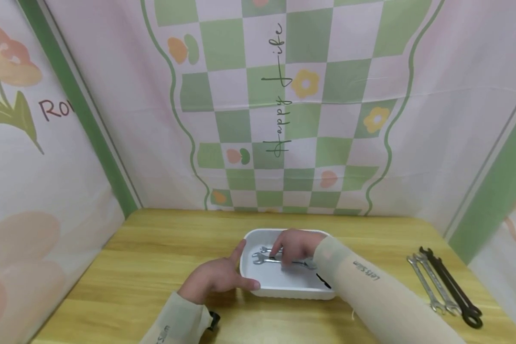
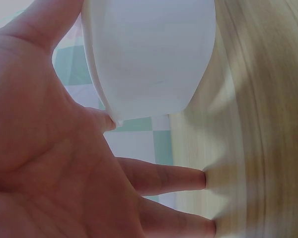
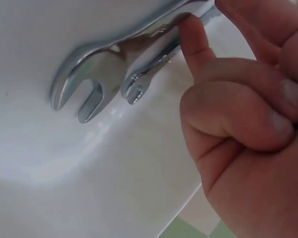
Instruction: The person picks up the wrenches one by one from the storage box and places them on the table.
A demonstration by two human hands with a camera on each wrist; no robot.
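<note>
A white plastic tray (image 1: 284, 291) stands on the table, with a larger silver open-ended wrench (image 3: 109, 69) and a smaller silver wrench (image 3: 139, 89) lying side by side inside. My left hand (image 1: 223, 274) spans the tray's left end, thumb on the near rim and index finger at the far corner; its other visible fingers stretch straight to the tabletop. Reaching into the tray, my right hand (image 1: 298, 246) pinches the larger wrench along its handle. Two of its fingers curl into the palm. The forearm hides part of the tray's right end.
Silver wrenches (image 1: 434, 282) and black wrenches (image 1: 451, 286) lie in a row near the right edge of the wooden table (image 1: 176, 234). A short black strip (image 1: 324, 281) shows at the tray's right. A patterned curtain (image 1: 266, 119) hangs behind the table.
</note>
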